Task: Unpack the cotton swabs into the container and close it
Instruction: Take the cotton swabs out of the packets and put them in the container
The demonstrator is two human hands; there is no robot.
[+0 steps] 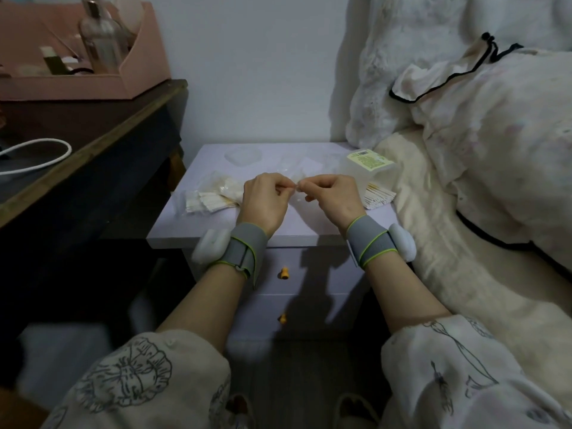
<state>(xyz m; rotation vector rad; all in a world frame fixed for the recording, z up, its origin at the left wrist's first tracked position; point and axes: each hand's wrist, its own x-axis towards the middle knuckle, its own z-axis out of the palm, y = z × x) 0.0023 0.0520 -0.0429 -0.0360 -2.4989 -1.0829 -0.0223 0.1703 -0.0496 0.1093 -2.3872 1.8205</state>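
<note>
Both hands raised over the middle of the nightstand [216,233]: left hand [265,202] and right hand [332,199] each pinching one side of a small clear packet [295,184], fingers curled, apparently tearing it open. Container [368,168] open at the right edge, loose swabs [379,198] before it; lid [243,156] near the back edge. Unopened swab packs [210,201] at left, so roughly midway; closing not yet done.
</note>
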